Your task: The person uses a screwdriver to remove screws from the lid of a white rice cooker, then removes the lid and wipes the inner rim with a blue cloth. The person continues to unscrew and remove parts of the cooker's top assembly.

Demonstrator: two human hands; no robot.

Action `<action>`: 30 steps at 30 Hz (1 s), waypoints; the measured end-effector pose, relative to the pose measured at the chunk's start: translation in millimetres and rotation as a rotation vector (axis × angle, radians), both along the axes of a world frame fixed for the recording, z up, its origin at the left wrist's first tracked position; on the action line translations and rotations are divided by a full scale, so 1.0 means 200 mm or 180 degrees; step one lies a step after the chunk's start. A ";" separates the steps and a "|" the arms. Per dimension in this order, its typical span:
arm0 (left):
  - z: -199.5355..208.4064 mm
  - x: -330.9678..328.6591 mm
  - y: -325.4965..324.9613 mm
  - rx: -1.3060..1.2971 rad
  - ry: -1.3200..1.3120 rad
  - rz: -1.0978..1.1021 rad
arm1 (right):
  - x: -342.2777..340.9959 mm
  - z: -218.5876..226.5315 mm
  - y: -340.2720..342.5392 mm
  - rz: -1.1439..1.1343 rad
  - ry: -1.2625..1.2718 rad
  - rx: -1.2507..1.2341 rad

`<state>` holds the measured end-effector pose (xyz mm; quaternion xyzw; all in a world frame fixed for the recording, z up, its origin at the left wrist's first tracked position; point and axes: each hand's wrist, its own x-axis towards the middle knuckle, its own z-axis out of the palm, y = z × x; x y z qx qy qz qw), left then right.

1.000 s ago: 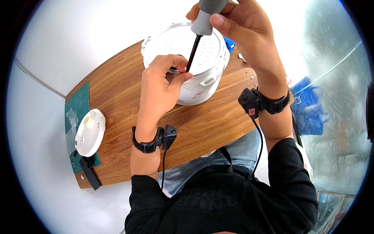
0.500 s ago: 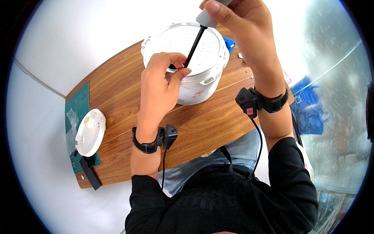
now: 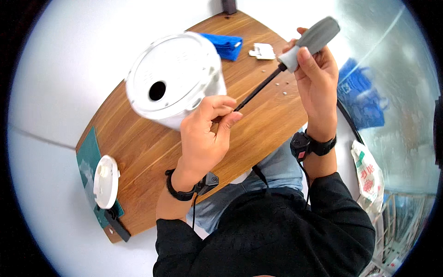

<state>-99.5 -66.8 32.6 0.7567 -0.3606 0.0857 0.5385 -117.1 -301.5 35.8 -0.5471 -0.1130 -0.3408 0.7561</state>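
My right hand [image 3: 318,76] holds a screwdriver [image 3: 314,39] by its grey handle, the black shaft slanting down to the left. My left hand [image 3: 207,134] is closed, thumb and fingertips pinching the shaft's tip. Whether a small screw sits between those fingers is hidden. Just beyond my left hand stands a white round appliance [image 3: 180,60] that looks like a rice cooker. A dark round hole [image 3: 157,91] shows in its top. Several small screws [image 3: 284,93] lie on the table left of my right hand.
On the wooden table [image 3: 258,134] are a blue cloth [image 3: 226,46] and a small white plastic piece [image 3: 263,51] at the back. At the left, a white round cover [image 3: 106,182] rests on a green cutting mat [image 3: 87,157], beside a black strip-like part [image 3: 117,226].
The screwdriver has moved off the appliance's top, down and to the right, its handle tipping right. My left hand has come away with its tip. The view has shifted, uncovering the hole.
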 end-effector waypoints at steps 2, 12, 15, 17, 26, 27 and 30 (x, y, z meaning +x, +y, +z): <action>-0.08 0.03 -0.12 -0.0147 0.0240 -0.0277 | -0.09 -0.07 -0.10 -0.0212 0.0146 0.0231; -0.35 0.18 -0.71 0.1302 0.0133 -0.1045 | -0.23 -0.34 -0.48 -0.1482 0.0535 0.0822; -0.45 0.19 -0.81 0.1714 -0.0242 -0.1026 | -0.24 -0.43 -0.52 -0.1616 0.0610 0.0901; -0.50 0.18 -0.84 0.1961 -0.0507 -0.1001 | -0.25 -0.47 -0.56 -0.1600 0.0576 0.0960; -0.55 0.18 -0.88 0.1945 -0.1017 -0.0809 | -0.25 -0.55 -0.62 -0.1527 0.0540 0.0876; -0.55 0.18 -0.87 0.1915 -0.0957 -0.0802 | -0.24 -0.55 -0.61 -0.1532 0.0583 0.0892; -0.54 0.18 -0.87 0.1853 -0.0805 -0.0780 | -0.22 -0.56 -0.59 -0.1516 0.0670 0.0908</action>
